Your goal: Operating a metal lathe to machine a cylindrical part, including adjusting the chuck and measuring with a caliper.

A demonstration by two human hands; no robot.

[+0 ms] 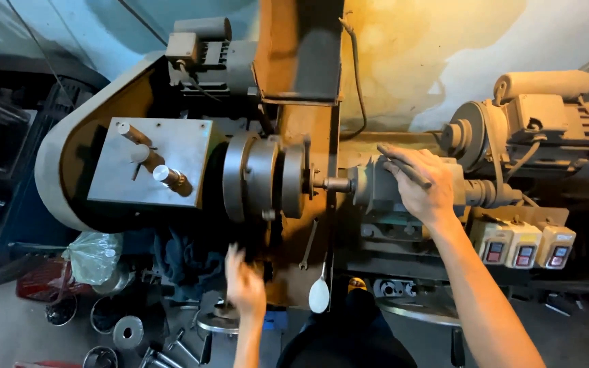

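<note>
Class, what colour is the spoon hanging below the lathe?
White, seen in the head view: the spoon.

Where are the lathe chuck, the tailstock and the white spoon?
lathe chuck (pixel 264 178), head view, on its round steel body.
tailstock (pixel 376 187), head view, on its grey housing left of the hand.
white spoon (pixel 319 296), head view, on its bowl.

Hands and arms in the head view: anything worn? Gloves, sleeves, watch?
Nothing worn that shows. The left hand and right hand are both bare, no gloves or rings visible. Both forearms are bare to the frame edge, no sleeves or watch. The left hand is motion-blurred, so fine detail there is unclear.
</note>
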